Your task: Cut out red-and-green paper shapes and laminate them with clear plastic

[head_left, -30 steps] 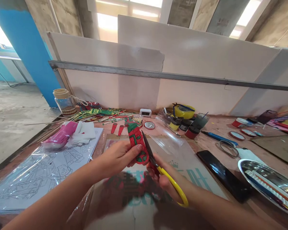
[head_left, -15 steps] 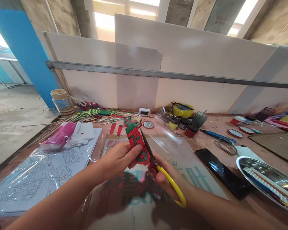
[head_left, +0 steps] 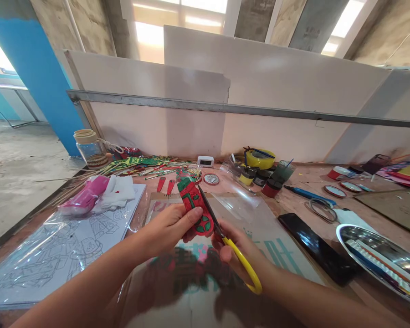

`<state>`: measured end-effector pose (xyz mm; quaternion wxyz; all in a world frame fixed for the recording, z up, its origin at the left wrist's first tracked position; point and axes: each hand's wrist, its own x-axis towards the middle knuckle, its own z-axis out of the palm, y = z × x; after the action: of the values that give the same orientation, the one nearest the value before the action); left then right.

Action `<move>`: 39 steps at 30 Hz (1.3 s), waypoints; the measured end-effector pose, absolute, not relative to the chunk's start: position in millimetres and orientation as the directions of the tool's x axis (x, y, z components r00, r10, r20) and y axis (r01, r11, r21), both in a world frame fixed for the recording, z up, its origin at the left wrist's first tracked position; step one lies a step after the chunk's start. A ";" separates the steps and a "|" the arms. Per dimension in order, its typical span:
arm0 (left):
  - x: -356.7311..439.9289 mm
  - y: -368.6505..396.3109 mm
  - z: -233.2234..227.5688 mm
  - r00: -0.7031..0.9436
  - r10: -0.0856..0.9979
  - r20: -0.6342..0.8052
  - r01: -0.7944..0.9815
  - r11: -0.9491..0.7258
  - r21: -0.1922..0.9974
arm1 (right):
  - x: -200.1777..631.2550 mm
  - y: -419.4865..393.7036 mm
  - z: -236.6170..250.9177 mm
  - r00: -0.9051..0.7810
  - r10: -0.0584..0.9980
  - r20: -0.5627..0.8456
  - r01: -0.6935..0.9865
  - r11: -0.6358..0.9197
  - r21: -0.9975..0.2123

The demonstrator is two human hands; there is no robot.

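Observation:
My left hand (head_left: pixel 167 228) pinches a red and green painted cutout piece (head_left: pixel 193 204) and holds it up over the table. In my right hand (head_left: pixel 237 253) are yellow-handled scissors (head_left: pixel 230 248); their dark blades run along the right edge of the piece. Both hands hover above a white sheet with teal print (head_left: pixel 273 255) and a clear plastic film (head_left: pixel 246 207).
A line-drawing sheet in plastic (head_left: pixel 61 250) lies at left with a pink pack (head_left: pixel 84 198) and white cloth. Paint jars (head_left: pixel 271 187), a yellow tape roll (head_left: pixel 259 158), a black phone (head_left: pixel 319 248), a metal tray (head_left: pixel 379 259) and a glass jar (head_left: pixel 89 148) surround the work spot.
The scissors and the cutout piece have shifted slightly left and the blades have slid a little along the piece's edge. Both hands keep their hold.

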<state>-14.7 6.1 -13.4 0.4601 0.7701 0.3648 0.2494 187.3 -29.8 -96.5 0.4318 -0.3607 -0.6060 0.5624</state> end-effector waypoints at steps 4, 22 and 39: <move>-14.6 4.3 -12.2 0.608 0.793 0.049 0.318 -0.300 0.899 | 186.9 -28.3 -97.2 -0.367 0.922 0.125 -0.044 0.116 -0.992; -7.2 0.6 -6.9 0.460 0.835 0.302 0.393 -0.497 0.774 | 185.7 -44.9 -73.0 -0.491 0.864 0.110 -0.094 0.073 -0.993; -2.0 -1.4 -15.2 0.384 0.875 0.293 0.454 -0.456 0.765 | 178.1 -43.9 -64.8 -0.381 0.923 0.054 -0.209 -0.029 -0.978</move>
<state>-2.0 -1.4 -15.2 0.2983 0.7767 0.4280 0.3530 178.1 -43.9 -64.8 0.4454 -0.3333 -0.5358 0.6352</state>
